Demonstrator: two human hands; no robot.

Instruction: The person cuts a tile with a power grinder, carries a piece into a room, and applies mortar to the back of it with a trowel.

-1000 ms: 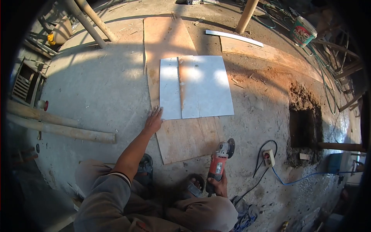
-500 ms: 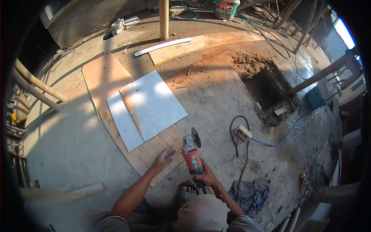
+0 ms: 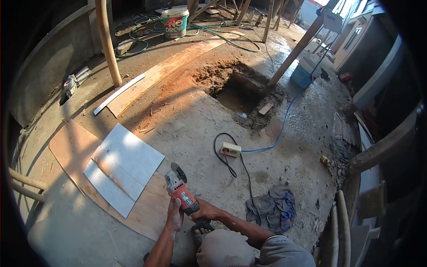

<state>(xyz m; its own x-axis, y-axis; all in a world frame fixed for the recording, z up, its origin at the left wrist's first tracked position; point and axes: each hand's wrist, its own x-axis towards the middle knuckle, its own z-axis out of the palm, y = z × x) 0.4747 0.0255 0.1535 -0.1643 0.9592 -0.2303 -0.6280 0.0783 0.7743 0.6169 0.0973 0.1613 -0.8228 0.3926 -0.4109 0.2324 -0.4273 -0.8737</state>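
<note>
— We have both hands on the angle grinder (image 3: 180, 192): our left hand (image 3: 174, 214) wraps the red body, our right hand (image 3: 205, 211) closes round the rear grip. Its disc (image 3: 177, 171) hangs at the near right edge of the plywood board (image 3: 71, 147), near the tile (image 3: 126, 164).
— Our worry, we judge, is the black cord (image 3: 243, 171) trailing to the socket block (image 3: 230, 149). A snag there could jerk the disc towards our foot (image 3: 202, 230).
— We have open floor (image 3: 187, 124) ahead. The pit (image 3: 240, 91) lies well beyond, and the rag (image 3: 273, 207) is at our right.
</note>
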